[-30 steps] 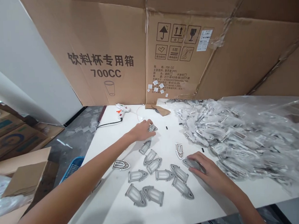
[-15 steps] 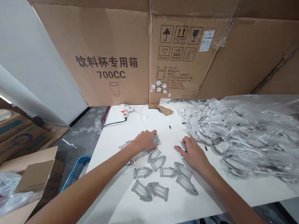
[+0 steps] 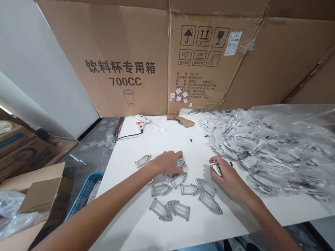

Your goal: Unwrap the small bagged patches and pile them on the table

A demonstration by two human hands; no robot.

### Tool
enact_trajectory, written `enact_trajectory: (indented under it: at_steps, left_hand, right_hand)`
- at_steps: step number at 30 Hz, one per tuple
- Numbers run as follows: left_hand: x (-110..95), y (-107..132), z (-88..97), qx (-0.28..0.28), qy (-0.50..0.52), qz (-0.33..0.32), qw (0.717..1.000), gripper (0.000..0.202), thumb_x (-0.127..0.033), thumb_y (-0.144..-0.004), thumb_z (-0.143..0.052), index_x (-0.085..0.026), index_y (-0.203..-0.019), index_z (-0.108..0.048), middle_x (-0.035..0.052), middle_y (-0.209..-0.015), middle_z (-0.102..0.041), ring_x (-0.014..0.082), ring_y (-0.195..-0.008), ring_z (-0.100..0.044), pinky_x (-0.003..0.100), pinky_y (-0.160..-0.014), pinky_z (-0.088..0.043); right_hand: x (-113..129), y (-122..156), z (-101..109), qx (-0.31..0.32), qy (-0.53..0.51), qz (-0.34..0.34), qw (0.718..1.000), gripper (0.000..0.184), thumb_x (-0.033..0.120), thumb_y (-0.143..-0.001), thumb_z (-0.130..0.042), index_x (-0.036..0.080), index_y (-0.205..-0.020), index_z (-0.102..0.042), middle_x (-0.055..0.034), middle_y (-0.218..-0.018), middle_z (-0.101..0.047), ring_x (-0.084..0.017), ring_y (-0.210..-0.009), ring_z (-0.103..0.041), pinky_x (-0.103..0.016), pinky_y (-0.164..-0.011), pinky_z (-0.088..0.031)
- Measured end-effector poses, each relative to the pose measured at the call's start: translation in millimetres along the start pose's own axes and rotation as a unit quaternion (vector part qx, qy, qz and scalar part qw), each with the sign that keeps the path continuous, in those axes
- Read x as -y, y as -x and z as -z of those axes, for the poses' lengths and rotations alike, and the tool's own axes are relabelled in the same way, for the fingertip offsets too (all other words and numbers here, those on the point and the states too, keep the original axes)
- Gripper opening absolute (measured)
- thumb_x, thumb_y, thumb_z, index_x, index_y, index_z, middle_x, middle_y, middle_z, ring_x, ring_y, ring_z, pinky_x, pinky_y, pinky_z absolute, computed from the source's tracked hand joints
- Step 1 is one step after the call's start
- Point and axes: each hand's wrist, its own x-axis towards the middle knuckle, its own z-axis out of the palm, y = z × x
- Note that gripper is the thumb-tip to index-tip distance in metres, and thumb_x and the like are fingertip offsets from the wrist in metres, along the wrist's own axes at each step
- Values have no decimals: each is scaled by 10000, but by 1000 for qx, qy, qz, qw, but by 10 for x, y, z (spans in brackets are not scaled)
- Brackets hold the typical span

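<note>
1. The left hand (image 3: 167, 163) lies low with curled fingers on a small grey shield-shaped piece (image 3: 180, 162); whether it grips, I cannot tell. A lone grey piece (image 3: 143, 161) sits at its 9 o'clock.
2. A hot glue gun (image 3: 141, 121) rests at 11 o'clock on the white worktop (image 3: 172, 234).
3. Grey pointed pieces (image 3: 190, 189) cluster at 6 o'clock between both wrists; their gaps allow clean single pickups.
4. The right hand (image 3: 228, 180) pinches a small white piece (image 3: 216, 169) in its fingertips, a sound hold for something so small.
5. A heap of silvery packets (image 3: 268, 150) spreads at 3 o'clock.
</note>
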Motion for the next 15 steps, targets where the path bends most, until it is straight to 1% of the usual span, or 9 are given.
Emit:
enact_trajectory:
  at_steps: [2, 5, 8, 10, 12, 14, 15]
  left_hand:
    - [-29, -15, -8, -2, -17, 1, 1000, 609, -551, -812, -698, -278, -1342, -568, 137, -1196, -705, 367, -1091, -697, 445, -879, -546]
    - [-77, -35, -4, -1, -43, 20, 999, 659, -527, -765, -757, -273, -1345, -572, 144, -1176, -717, 385, -1079, -712, 453, -869, -554]
    - [-120, -62, -21, -2, -50, 20, 999, 668, -492, -759, -763, -273, -1362, -575, 147, -1199, -716, 386, -1098, -715, 442, -866, -557]
    - [-122, -70, -4, -2, -35, 9, 999, 667, -459, -745, -775, -270, -1356, -585, 131, -1172, -724, 372, -1091, -715, 420, -853, -559]
    - [-83, -32, 87, -13, 19, -1, 1000, 617, -434, -736, -786, -268, -1305, -613, 93, -1104, -737, 336, -1053, -719, 390, -841, -559]
    - [10, 87, 248, -52, 121, -13, 991, 547, -426, -754, -775, -268, -1258, -630, 50, -1052, -741, 281, -992, -720, 355, -824, -560]
    - [75, 183, 332, -79, 182, -18, 980, 528, -431, -772, -764, -269, -1257, -630, 33, -1042, -741, 252, -957, -718, 339, -807, -563]
  right_hand:
    - [80, 121, 36, 53, -13, 27, 998, 195, 415, -1067, -437, 296, -1151, -566, -37, -1111, -635, -218, -966, -634, -351, -871, -498]
    - [138, 227, 9, 105, -23, 38, 993, 262, 474, -1090, -420, 298, -1090, -613, -34, -1099, -645, -218, -946, -652, -358, -875, -501]
    - [150, 255, -34, 121, -37, 25, 992, 303, 583, -1038, -546, 296, -1065, -641, -33, -1072, -668, -229, -924, -655, -346, -831, -504]
    - [172, 255, -31, 116, -39, 22, 992, 321, 604, -990, -627, 290, -1055, -647, -28, -1051, -680, -230, -916, -651, -329, -800, -497]
    - [205, 254, -6, 111, -38, 17, 993, 330, 602, -979, -639, 274, -1013, -652, -21, -997, -687, -220, -884, -639, -310, -765, -483]
    - [230, 255, 18, 112, -44, 7, 993, 346, 601, -977, -632, 256, -960, -648, -6, -905, -675, -205, -825, -616, -291, -721, -466]
    - [230, 255, 24, 116, -49, 1, 992, 352, 600, -968, -640, 250, -943, -644, 5, -861, -662, -196, -791, -598, -282, -698, -456]
